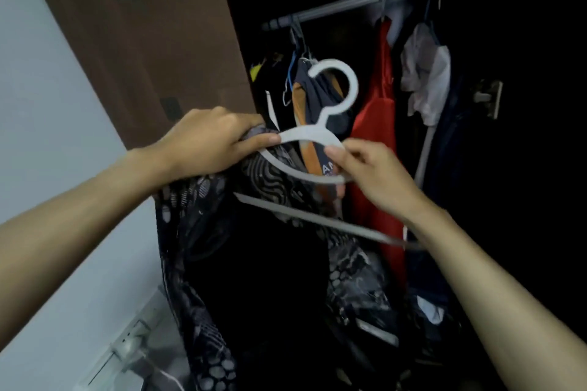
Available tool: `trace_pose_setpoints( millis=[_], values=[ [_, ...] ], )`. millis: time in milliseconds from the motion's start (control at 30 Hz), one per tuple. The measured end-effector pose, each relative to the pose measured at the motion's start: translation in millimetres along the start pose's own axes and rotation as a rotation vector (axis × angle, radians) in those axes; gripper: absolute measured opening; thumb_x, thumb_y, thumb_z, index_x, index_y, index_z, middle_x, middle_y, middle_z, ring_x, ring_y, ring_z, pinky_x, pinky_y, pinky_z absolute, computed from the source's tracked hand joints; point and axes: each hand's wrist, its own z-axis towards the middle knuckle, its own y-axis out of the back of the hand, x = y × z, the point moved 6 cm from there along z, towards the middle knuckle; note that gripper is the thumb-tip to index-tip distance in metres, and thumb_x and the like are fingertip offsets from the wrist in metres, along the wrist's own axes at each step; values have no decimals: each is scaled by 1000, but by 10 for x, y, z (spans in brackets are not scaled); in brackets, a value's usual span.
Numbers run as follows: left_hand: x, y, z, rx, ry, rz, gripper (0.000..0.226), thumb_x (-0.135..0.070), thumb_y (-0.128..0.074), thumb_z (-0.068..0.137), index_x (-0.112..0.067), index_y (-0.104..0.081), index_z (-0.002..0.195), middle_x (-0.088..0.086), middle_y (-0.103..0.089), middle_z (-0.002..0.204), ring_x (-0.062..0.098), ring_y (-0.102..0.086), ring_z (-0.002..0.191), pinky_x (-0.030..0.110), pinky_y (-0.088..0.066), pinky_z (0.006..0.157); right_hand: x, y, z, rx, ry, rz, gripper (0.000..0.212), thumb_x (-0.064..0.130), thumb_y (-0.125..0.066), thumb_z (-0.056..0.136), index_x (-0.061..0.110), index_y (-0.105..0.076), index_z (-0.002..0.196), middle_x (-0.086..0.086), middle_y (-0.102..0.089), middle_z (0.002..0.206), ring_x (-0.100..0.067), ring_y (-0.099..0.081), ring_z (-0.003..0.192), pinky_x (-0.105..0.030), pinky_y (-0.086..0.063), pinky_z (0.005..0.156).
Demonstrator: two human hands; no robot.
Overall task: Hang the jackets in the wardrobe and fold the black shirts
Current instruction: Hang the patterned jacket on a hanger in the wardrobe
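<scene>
Head view: patterned jacket (270, 174) hanging from hanger (317, 133), below and left of rail (355, 1), not yet on it. Hanger long axis running left-right, tilted down to right; hook pointing up toward rail. Left hand (209, 143) pinching hanger's left shoulder together with jacket collar, fingers closed. Right hand (374, 174) gripping hanger's right arm, fingers curled shut. Both hands sitting well below rail; right nearer free gap left of red garment (378, 124). Next move likely needing lift up-right, hook over rail.

hanger (313, 133) before wardrobe rail (352, 1), jacket (254, 247) below hanger
</scene>
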Motion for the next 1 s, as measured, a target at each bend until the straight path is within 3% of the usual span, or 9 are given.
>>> trace_pose_setpoints(
  millis=[100,200,300,433,567,667,800,900,1000],
  values=[
    [179,-35,47,-16,108,-120,52,-66,-34,97,-22,-48,74,-1,-52,62,14,-52,59,34,-33,52,-17,281,-53,-326,46,-248,25,48,-61,96,23,-56,99,8,-64,94,-18,-60,92,-42,-51,83],
    [448,13,59,-37,209,-150,54,-68,-37,96,-21,-47,71,-1,-55,65,14,-54,66,39,-41,61,98,421,-505,-630,172,-118,17,26,-66,94,18,-51,93,3,-57,83,-19,-56,79,-35,-48,72],
    [588,91,62,-58,273,-170,54,-69,-38,95,-22,-50,72,0,-57,68,22,-55,67,41,-45,65,-173,-72,-723,-387,14,-54,26,42,-64,89,23,-50,79,7,-58,66,-10,-55,60,-37,-47,60],
    [516,174,102,-84,263,-72,53,-71,-35,95,-25,-56,80,-3,-58,70,27,-53,73,40,-44,65,-505,-1025,-789,132,-223,-63,41,69,-51,93,29,-58,84,10,-66,77,-6,-62,72,-43,-53,71],
    [465,279,119,-99,276,-72,54,-73,-37,94,-25,-58,80,-1,-60,72,26,-53,75,41,-43,66,-501,-1358,-572,92,-270,-142,63,69,-51,92,18,-52,129,2,-63,119,-18,-61,109,-42,-53,89],
    [513,382,86,-142,293,-209,49,-70,-43,94,-30,-54,67,-5,-53,60,15,-50,61,39,-42,62,-613,-1494,-327,73,-379,-232,69,60,-55,95,8,-39,138,-10,-52,133,-31,-56,120,-44,-51,93],
    [620,454,-44,-151,313,-244,50,-69,-46,94,-27,-59,70,-3,-56,60,10,-52,59,39,-44,61,-700,-1623,-150,159,-408,-214,32,35,-45,105,9,-54,121,-13,-64,121,-36,-61,112,-40,-50,83],
    [778,462,-227,-131,361,-149,60,-75,-41,93,-21,-59,73,0,-59,65,16,-57,66,45,-52,67,-827,-1476,22,113,-445,-28,24,20,-47,102,8,-62,88,-11,-66,85,-31,-64,85,-41,-46,72],
    [1038,394,-492,-68,403,-108,74,-84,-36,87,-14,-57,73,5,-60,65,24,-60,67,47,-53,70,-871,-1164,218,65,-403,161,22,10,-48,101,-1,-68,98,-9,-66,85,-16,-59,79,-38,-50,79]
  ],
)
